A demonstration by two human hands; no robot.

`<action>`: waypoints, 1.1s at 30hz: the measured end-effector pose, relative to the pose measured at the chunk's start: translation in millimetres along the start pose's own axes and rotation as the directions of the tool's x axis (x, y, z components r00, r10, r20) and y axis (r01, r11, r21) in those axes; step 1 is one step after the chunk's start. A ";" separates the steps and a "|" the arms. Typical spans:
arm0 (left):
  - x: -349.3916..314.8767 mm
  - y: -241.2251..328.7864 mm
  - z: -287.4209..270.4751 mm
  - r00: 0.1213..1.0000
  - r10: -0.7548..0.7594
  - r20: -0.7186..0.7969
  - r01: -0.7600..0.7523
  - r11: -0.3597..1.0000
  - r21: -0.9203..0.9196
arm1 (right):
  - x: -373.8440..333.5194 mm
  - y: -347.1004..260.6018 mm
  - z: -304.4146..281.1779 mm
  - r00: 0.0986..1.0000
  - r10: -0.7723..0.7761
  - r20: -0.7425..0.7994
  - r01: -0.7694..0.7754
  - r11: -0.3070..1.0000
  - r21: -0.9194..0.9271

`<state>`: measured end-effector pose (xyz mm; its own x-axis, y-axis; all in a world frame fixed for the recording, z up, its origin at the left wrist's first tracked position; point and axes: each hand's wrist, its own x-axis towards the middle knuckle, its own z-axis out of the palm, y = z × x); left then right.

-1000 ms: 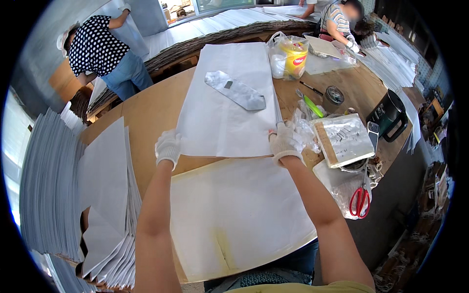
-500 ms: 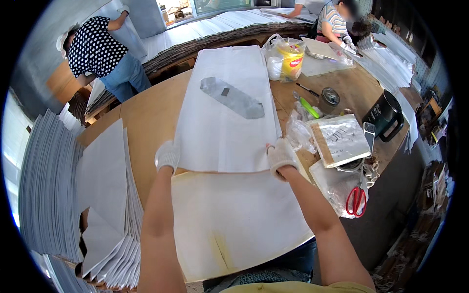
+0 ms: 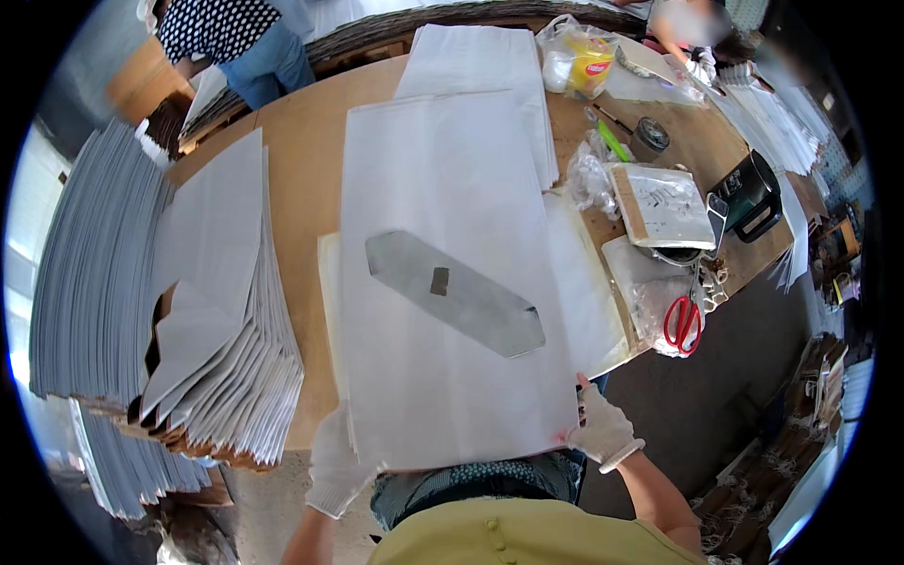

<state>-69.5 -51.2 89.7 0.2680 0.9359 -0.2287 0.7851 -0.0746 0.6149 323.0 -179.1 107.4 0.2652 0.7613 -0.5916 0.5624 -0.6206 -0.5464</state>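
A large white paper sheet, perhaps with more beneath it, lies lengthwise before me and reaches my waist. On it rests a grey, long six-sided flat piece with a small dark square in its middle. My left hand, in a white knitted glove, closes on the sheet's near left corner; its fingertips are partly hidden. At the near right corner my gloved right hand pinches the edge. More white paper shows past the far end. A yellowish sheet lies underneath.
At left stand a tall paper stack and fanned folded sheets. At right are red-handled scissors, a white block, a dark mug, a jar and a bagged yellow tub. Two people work beyond the table.
Both hands have drawn the white paper toward me, with the grey six-sided piece riding on it. Other white paper stays behind at the far side. My view has tipped downward.
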 end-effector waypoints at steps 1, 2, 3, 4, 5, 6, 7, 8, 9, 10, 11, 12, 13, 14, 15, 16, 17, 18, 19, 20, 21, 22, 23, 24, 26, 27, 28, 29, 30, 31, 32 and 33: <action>-6.7 7.7 -5.1 0.983 0.183 0.031 -0.185 0.979 0.083 | -6.1 1.8 7.7 0.994 -0.108 -0.029 0.101 0.976 -0.191; -10.6 9.1 -4.2 0.963 0.263 0.048 -0.268 0.947 0.180 | -10.7 3.8 17.7 0.975 -0.220 -0.035 0.191 0.907 -0.375; -13.8 11.0 -3.7 0.936 0.345 0.063 -0.349 0.897 0.272 | -13.4 4.7 25.7 0.943 -0.331 -0.026 0.264 0.796 -0.545; -13.5 6.5 3.6 0.941 0.334 0.049 -0.327 0.864 0.382 | -10.2 6.3 33.6 0.945 -0.326 -0.019 0.246 0.751 -0.613; -7.2 2.7 9.9 0.941 0.336 0.036 -0.310 0.817 0.485 | -1.9 12.8 38.0 0.939 -0.337 -0.067 0.221 0.742 -0.633; 5.4 -0.1 14.9 0.932 0.361 0.022 -0.335 0.840 0.427 | 10.0 20.1 39.3 0.930 -0.349 -0.115 0.195 0.734 -0.651; 22.7 -2.8 18.4 0.925 0.380 0.001 -0.353 0.859 0.372 | 20.7 20.6 37.4 0.917 -0.367 -0.156 0.177 0.724 -0.667; 32.2 -1.9 16.6 0.923 0.386 -0.012 -0.362 0.875 0.322 | 27.6 -4.4 27.1 0.974 -0.191 -0.121 0.077 0.783 -0.617; 37.6 1.6 14.7 0.938 0.345 0.037 -0.333 0.865 0.375 | 34.6 -12.4 22.2 0.977 -0.168 -0.130 0.054 0.788 -0.613; 42.1 6.5 14.5 0.952 0.296 0.083 -0.302 0.850 0.431 | 42.1 -15.4 20.9 0.980 -0.149 -0.134 0.037 0.792 -0.609; 47.9 10.4 14.6 0.962 0.244 0.123 -0.273 0.831 0.484 | 47.3 -17.3 18.9 0.982 -0.132 -0.139 0.021 0.793 -0.608; 52.6 10.6 5.8 0.968 0.188 0.165 -0.219 0.956 0.197 | 46.3 -23.4 13.7 0.981 -0.164 -0.104 0.064 0.781 -0.622; 58.5 6.9 -9.4 0.964 0.150 0.218 -0.129 0.986 -0.107 | 40.9 -30.5 7.8 0.979 -0.190 -0.072 0.103 0.769 -0.631; 65.6 1.3 -21.9 0.952 0.128 0.277 -0.009 0.919 -0.395 | 37.1 -34.0 4.0 0.976 -0.214 -0.040 0.140 0.757 -0.639; 74.3 -13.8 -28.0 0.949 0.130 0.289 0.079 0.785 -0.614 | 40.3 -31.6 1.9 0.973 -0.230 -0.035 0.166 0.791 -0.589; 83.6 -25.1 -31.5 0.946 0.135 0.293 0.158 0.596 -0.787 | 47.0 -23.9 -0.9 0.969 -0.246 -0.033 0.191 0.824 -0.534; 91.0 -24.1 -34.2 0.941 0.056 0.332 0.246 0.559 -0.792 | 52.8 -14.8 -1.4 0.965 -0.259 -0.034 0.211 0.851 -0.481; 97.2 -19.4 -37.1 0.928 -0.021 0.372 0.330 0.513 -0.793 | 56.0 -4.9 -1.1 0.954 -0.287 -0.090 0.236 0.899 -0.369; 101.9 -16.3 -34.0 0.904 -0.087 0.419 0.410 0.460 -0.788 | 58.6 3.8 3.8 0.947 -0.298 -0.120 0.250 0.918 -0.307; 104.8 -21.0 -19.1 0.953 -0.103 0.285 0.284 0.630 -0.722 | 60.6 12.0 9.1 0.939 -0.308 -0.150 0.266 0.932 -0.245; 103.9 -32.0 1.9 0.985 -0.104 0.141 0.169 0.775 -0.609 | 62.6 14.9 12.6 0.931 -0.324 -0.169 0.293 0.938 -0.184; 100.0 -31.6 18.3 0.998 -0.067 0.013 0.066 0.889 -0.454 | 60.9 18.1 13.7 0.934 -0.310 -0.178 0.271 0.939 -0.211; 90.4 -33.3 28.4 0.995 -0.104 0.006 0.094 0.874 -0.477 | 59.2 18.9 15.6 0.936 -0.299 -0.186 0.252 0.938 -0.238; 80.8 -26.6 31.5 0.991 -0.131 0.000 0.114 0.858 -0.500 | 57.1 18.7 15.1 0.937 -0.286 -0.202 0.229 0.936 -0.266; 60.4 -29.1 35.0 0.983 -0.186 0.006 0.164 0.852 -0.498 | 38.8 14.3 6.6 0.990 -0.142 -0.005 0.131 0.929 -0.347; 44.0 -33.9 36.1 0.980 -0.197 0.030 0.189 0.866 -0.462 | 25.0 8.0 -3.5 0.996 -0.055 0.073 0.078 0.921 -0.381; 34.1 -35.9 37.5 0.977 -0.207 0.056 0.210 0.881 -0.424 | 7.7 -20.3 -14.7 0.981 0.099 0.168 -0.001 0.866 -0.501; 31.8 -31.6 36.3 0.972 -0.219 0.080 0.233 0.904 -0.357 | 6.4 -18.9 -16.7 0.999 -0.029 0.044 0.049 0.810 -0.585; 26.3 -31.6 31.7 0.963 -0.248 0.102 0.267 0.922 -0.281 | 6.7 -15.8 -11.8 0.985 -0.167 -0.052 0.090 0.739 -0.667; 24.1 -30.2 26.7 0.953 -0.278 0.122 0.298 0.933 -0.201 | 8.3 -13.3 -6.4 0.942 -0.309 -0.132 0.111 0.658 -0.745; 25.8 -25.6 24.3 0.940 -0.315 0.127 0.331 0.935 -0.127 | 19.3 -16.4 0.2 0.860 -0.490 -0.144 0.269 0.674 -0.688; 28.8 -16.9 21.8 0.928 -0.350 0.123 0.358 0.932 -0.049 | 29.5 -30.8 13.7 0.774 -0.628 -0.086 0.387 0.576 -0.721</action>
<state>-62.9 -30.5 56.3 0.0422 0.8528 -0.5205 0.8005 0.2829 0.5284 302.8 -140.2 98.7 -0.0803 0.9948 -0.0634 0.9906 0.0725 -0.1161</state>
